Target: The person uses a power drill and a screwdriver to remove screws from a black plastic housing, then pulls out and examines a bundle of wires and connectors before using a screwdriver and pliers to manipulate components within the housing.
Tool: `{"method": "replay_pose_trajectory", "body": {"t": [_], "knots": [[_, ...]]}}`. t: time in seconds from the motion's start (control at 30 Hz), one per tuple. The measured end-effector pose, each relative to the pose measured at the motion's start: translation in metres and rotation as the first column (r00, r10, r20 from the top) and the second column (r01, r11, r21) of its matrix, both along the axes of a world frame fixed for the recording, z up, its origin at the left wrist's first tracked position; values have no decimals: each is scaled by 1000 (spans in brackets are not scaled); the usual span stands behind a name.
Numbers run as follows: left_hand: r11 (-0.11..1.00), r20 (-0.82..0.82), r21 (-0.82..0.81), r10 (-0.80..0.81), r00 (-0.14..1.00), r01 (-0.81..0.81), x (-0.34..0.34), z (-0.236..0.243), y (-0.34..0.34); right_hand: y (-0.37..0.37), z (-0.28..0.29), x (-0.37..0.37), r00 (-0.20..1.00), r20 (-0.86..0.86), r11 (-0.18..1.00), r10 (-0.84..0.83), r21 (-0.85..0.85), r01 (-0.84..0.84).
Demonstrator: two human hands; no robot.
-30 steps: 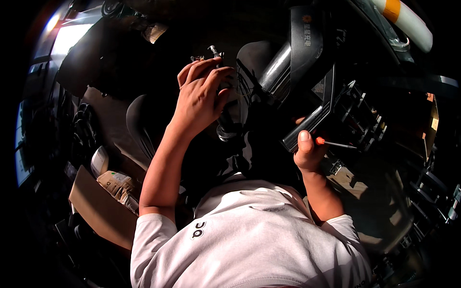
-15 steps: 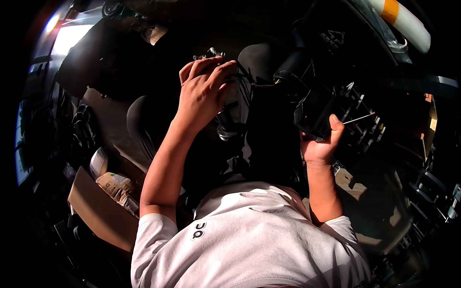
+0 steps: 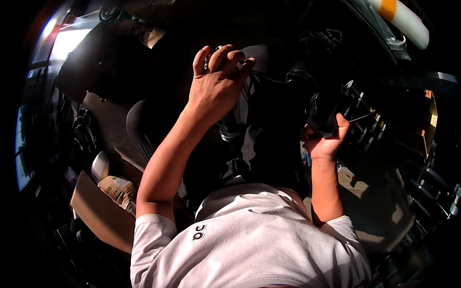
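Note:
My left hand point(image 3: 217, 86) is held back-up over my lap, its fingers apart and curled down, the thumb tucked out of sight beneath. Small shiny metallic bits point(image 3: 206, 62) show between the fingers; most of whatever is under them is hidden. Lower and to the right, my right hand point(image 3: 325, 143) is closed around the near end of a black part point(image 3: 321, 117), with the thumb up along its right side. The part's outline fades into the dark. A thin rod point(image 3: 361, 116) sticks out beside the thumb; whether I hold it cannot be told.
An open cardboard box point(image 3: 102, 211) with a wrapped package point(image 3: 117, 188) inside stands at lower left. A white tube with an orange band point(image 3: 403, 21) is at upper right. Dark metal racking point(image 3: 357, 105) lies right of my right hand. Another cardboard box point(image 3: 430, 120) stands farther right.
My left hand has moved right and slightly away from me, its fingers more curled and the thumb now hidden. My right hand has shifted a little right, and the black part has turned.

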State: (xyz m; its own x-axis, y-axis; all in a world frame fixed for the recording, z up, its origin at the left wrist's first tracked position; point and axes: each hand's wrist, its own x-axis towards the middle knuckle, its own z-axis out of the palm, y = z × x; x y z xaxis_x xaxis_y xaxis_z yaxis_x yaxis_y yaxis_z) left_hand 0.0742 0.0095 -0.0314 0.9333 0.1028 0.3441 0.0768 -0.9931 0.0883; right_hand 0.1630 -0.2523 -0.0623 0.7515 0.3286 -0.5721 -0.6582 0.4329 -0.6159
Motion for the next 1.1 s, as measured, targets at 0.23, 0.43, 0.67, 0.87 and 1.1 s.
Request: {"method": "replay_pose_trajectory", "body": {"t": [0.23, 0.43, 0.67, 0.87, 1.1], "knots": [[996, -89, -87, -27, 996, 19, 11, -5, 11, -3, -2, 7, 1000, 25, 999, -12, -37, 13], [989, -83, -144, -27, 996, 15, 8, -2, 13, -4, -6, 11, 1000, -10, 998, -17, -52, 17], [984, -8, -173, -37, 999, 35, 5, -2, 15, -2, -3, 13, 1000, 7, 996, 3, -86, -2], [977, -6, -209, -41, 999, 38, 5, 3, 13, -5, -5, 14, 998, 44, 998, 45, -53, -43], [977, -2, -204, -60, 998, 59, 11, 7, 2, -14, -17, 28, 992, 45, 971, 115, 205, -122]]}}
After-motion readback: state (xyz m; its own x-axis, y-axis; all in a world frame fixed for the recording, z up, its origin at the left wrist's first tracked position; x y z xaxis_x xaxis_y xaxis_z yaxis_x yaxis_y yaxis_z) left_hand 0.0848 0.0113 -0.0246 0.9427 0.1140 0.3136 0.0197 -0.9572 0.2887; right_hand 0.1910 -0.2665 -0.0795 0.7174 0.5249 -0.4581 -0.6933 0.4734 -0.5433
